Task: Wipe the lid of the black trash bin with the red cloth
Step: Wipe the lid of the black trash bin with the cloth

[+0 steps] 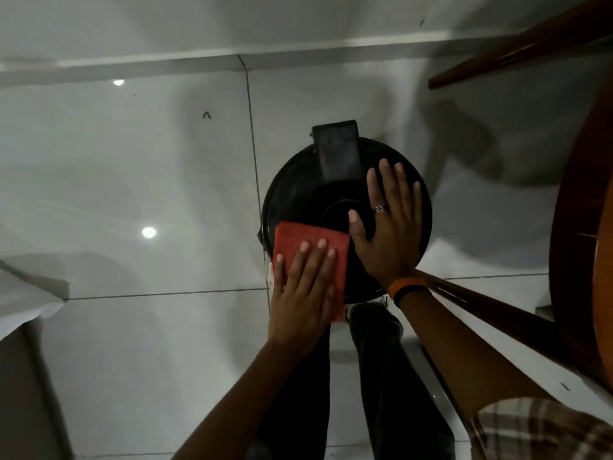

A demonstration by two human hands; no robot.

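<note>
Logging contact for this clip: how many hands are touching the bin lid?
2. The left hand presses the red cloth on the lid's near-left edge; the right hand lies flat, bare, on its right side.

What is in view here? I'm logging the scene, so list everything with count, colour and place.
trash bin lid: one, black, round, centre, on the bin
hinge tab: one, black, far edge of the lid
cloth: one, red, near-left part of the lid
floor tiles: several, glossy white, all around
wooden furniture: brown, right edge
wristband: one, orange, right wrist
ring: one, silver, right hand
left hand: flat on the cloth
right hand: flat on the lid, fingers spread
</note>
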